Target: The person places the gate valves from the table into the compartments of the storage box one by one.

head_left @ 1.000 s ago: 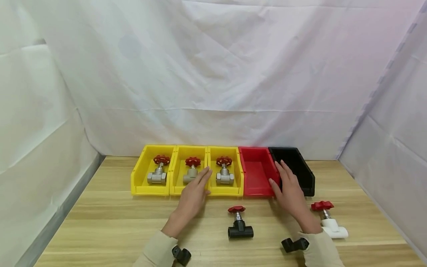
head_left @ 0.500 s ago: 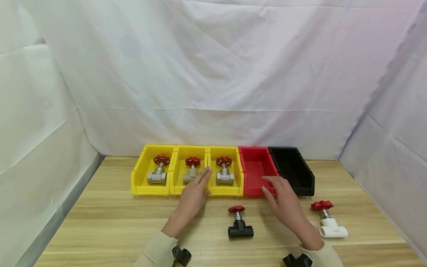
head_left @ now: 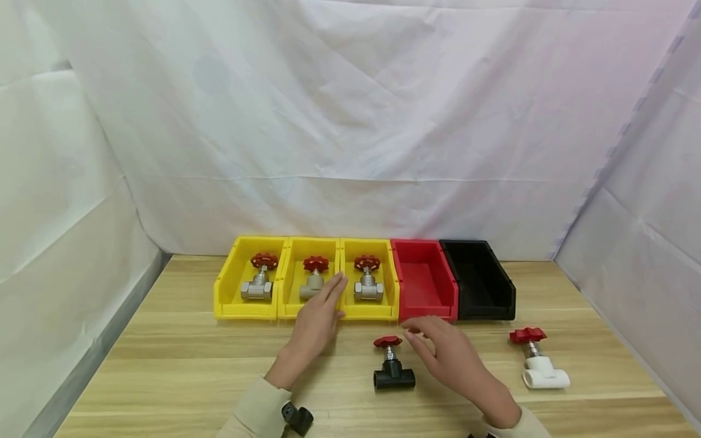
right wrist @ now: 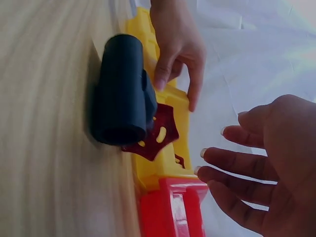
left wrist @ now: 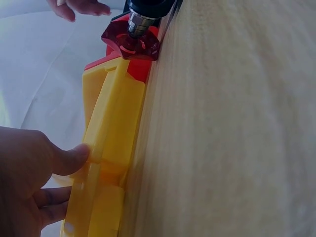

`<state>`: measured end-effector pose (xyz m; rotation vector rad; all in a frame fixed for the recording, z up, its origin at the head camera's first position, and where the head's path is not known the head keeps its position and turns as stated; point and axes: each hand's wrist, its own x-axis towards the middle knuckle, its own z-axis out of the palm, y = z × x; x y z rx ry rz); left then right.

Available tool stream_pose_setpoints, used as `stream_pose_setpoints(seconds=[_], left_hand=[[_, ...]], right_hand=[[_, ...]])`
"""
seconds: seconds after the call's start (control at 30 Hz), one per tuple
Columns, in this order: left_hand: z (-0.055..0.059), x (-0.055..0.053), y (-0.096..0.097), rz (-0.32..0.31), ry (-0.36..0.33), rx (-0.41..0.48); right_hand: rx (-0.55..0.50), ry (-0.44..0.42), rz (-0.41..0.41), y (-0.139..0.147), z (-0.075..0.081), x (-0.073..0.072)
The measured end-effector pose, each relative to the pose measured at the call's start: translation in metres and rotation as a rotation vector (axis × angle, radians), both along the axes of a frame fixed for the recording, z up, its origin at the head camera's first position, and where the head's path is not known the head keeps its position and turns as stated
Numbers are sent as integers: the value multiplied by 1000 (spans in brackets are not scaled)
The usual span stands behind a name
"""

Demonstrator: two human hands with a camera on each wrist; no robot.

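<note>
In the head view my left hand [head_left: 316, 322] rests at the yellow bins, fingers straight along the divider between the middle and right ones; in the left wrist view its thumb [left wrist: 76, 157] touches the yellow rim. My right hand [head_left: 446, 353] is in the air just right of a black tee-shaped valve [head_left: 394, 378] with a red handwheel. Its fingers [right wrist: 239, 163] are spread, relaxed and apart from the valve in the right wrist view. That valve stands on the table, handwheel up.
Three yellow bins [head_left: 246, 311], a red bin [head_left: 427, 313] and a black bin [head_left: 487, 311] stand in a row. Each yellow bin holds a red-wheeled valve [head_left: 369, 289]. A white valve [head_left: 542, 372] lies on the wooden table [head_left: 181, 371] at the right. White cloth [head_left: 350, 121] hangs behind.
My right hand has left the divider between the red and black bins and moved left and toward me, to the black valve's right side. My left hand has stayed put.
</note>
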<state>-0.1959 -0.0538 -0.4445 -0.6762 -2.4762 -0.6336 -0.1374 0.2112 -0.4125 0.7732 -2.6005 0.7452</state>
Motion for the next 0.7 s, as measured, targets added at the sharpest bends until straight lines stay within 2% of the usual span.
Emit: stream_pose_setpoints(seconds=[0.17,0.43,0.57,0.7], left_hand=[[0,0,0,-4,10,1],[0,-1,0,-6,16,4],[0,-1,0,-9,14,6],[-1,0,-1,-9,3,8]], right_hand=[[3,-98,65,-6,-1,5],[89,-300,116,-9,2,9],[118,-356,154,-9,0,9],[144,-376,194,-9,-5,8]])
